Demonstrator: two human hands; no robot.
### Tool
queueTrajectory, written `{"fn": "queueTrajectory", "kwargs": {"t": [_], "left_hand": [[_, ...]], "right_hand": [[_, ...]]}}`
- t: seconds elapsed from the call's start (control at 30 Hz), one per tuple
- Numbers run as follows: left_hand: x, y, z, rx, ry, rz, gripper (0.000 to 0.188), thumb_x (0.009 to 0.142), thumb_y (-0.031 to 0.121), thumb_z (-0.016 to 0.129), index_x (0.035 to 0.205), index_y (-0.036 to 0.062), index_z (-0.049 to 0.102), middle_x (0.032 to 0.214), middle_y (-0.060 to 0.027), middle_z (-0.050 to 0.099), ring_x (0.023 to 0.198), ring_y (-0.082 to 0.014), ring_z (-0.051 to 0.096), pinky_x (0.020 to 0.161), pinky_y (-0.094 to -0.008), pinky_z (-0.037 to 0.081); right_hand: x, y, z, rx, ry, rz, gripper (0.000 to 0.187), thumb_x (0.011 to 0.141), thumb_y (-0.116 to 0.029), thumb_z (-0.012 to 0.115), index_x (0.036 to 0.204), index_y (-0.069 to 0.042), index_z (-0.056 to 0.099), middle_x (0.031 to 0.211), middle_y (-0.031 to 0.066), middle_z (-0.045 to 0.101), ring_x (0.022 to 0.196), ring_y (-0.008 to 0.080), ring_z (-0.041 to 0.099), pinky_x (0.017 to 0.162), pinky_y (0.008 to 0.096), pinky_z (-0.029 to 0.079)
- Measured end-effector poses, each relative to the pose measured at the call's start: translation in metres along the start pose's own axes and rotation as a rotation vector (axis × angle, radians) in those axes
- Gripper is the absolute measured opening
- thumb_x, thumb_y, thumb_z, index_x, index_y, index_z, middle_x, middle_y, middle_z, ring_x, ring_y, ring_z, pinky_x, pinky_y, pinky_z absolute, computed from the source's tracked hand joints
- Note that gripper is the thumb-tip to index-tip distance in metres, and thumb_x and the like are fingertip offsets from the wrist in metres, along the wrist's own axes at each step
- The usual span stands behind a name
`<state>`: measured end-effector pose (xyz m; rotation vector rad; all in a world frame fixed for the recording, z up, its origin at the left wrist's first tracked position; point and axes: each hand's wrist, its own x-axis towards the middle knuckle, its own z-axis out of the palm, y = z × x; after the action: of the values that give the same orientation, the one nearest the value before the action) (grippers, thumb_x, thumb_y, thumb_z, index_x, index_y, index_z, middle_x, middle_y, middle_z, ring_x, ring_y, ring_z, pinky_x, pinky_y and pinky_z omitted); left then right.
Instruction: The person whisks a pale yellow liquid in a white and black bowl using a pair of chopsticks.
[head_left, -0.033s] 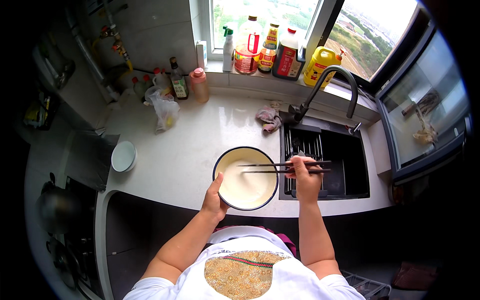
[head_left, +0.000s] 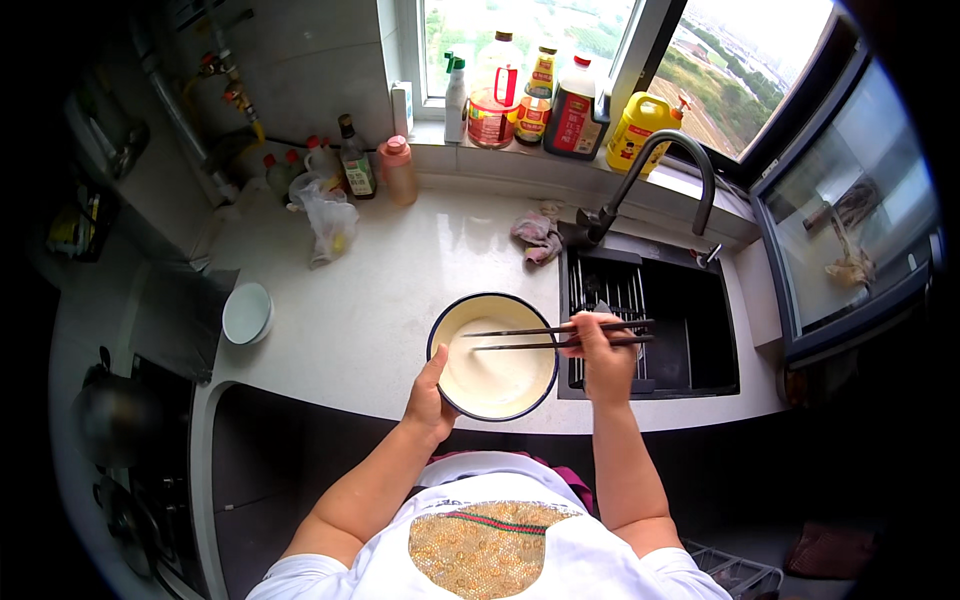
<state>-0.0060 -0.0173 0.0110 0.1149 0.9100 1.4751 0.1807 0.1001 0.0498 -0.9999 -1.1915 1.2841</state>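
A: What is laid out, from the largest thing down?

B: A pale countertop [head_left: 380, 300] is seen first, with a dark sink [head_left: 690, 330] set into it at the right and a curved tap [head_left: 660, 170] above. On the counter, just beside the sink's edge, a dark-rimmed bowl [head_left: 493, 355] of smooth pale batter is placed. A small white bowl [head_left: 246, 313] is set well apart at the left, and a crumpled cloth [head_left: 538, 238] is left near the tap's base.

A: And the hands?

B: The bowl's near rim is clamped by the left hand [head_left: 430, 400], thumb on the inside. 2 dark chopsticks [head_left: 555, 336] are pinched in the closed right hand [head_left: 600, 355]; they are held nearly level, their tips reaching over the batter.

A: How is the stirring best done?

B: In judgement, the bowl should be kept pinned flat so it is not slid toward the sink. The 2 tips should be kept close together and dipped below the surface, and the strokes kept inside the rim so that nothing is flicked onto the counter.
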Motion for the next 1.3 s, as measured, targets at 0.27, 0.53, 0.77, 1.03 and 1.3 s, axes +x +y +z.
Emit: {"fn": "queueTrajectory", "kwargs": {"t": [0.27,0.53,0.77,1.03,1.3], "left_hand": [[-0.001,0.007,0.001,0.03,0.049,0.001,0.057,0.09,0.049,0.049,0.127,0.0051,0.046,0.121,-0.0107,0.056,0.113,-0.0213,0.054,0.09,-0.0353,0.046],[0.001,0.008,0.003,0.041,0.043,-0.002,0.059,0.09,0.049,0.049,0.128,0.0052,0.045,0.123,-0.0112,0.054,0.115,-0.0218,0.052,0.092,-0.0361,0.045],[0.001,0.013,0.0,0.024,0.034,0.001,0.059,0.09,0.048,0.05,0.13,0.0046,0.044,0.125,-0.012,0.053,0.118,-0.0228,0.049,0.098,-0.0364,0.041],[0.001,0.014,0.003,-0.015,0.001,0.014,0.06,0.09,0.047,0.05,0.13,0.003,0.043,0.125,-0.0124,0.053,0.117,-0.0233,0.05,0.099,-0.036,0.04],[0.005,0.013,-0.001,-0.015,-0.035,0.031,0.058,0.091,0.046,0.05,0.129,0.0024,0.044,0.125,-0.0125,0.053,0.118,-0.023,0.05,0.1,-0.0362,0.039]], "right_hand": [[0.008,-0.002,-0.008,-0.048,0.116,-0.171,0.015,0.085,-0.012,0.068,0.078,0.0,0.065,0.066,0.0056,0.063,0.055,0.0104,0.06,0.051,0.0212,0.05],[-0.006,-0.008,0.007,0.113,-0.125,0.042,0.012,0.084,-0.011,0.069,0.083,0.001,0.066,0.072,0.0085,0.066,0.059,0.0121,0.063,0.053,0.0243,0.054],[-0.002,0.007,0.004,-0.039,0.012,-0.219,0.009,0.083,-0.008,0.069,0.082,0.0,0.066,0.071,0.0053,0.065,0.061,0.0098,0.061,0.058,0.0221,0.051],[-0.009,0.012,0.014,0.093,-0.2,0.028,0.011,0.087,-0.009,0.064,0.085,0.001,0.063,0.075,0.0122,0.066,0.063,0.0165,0.066,0.055,0.0259,0.056],[-0.008,-0.003,0.021,0.137,-0.199,0.033,0.01,0.083,-0.008,0.068,0.08,0.001,0.065,0.073,0.0073,0.065,0.062,0.0113,0.063,0.055,0.0229,0.054]]}}
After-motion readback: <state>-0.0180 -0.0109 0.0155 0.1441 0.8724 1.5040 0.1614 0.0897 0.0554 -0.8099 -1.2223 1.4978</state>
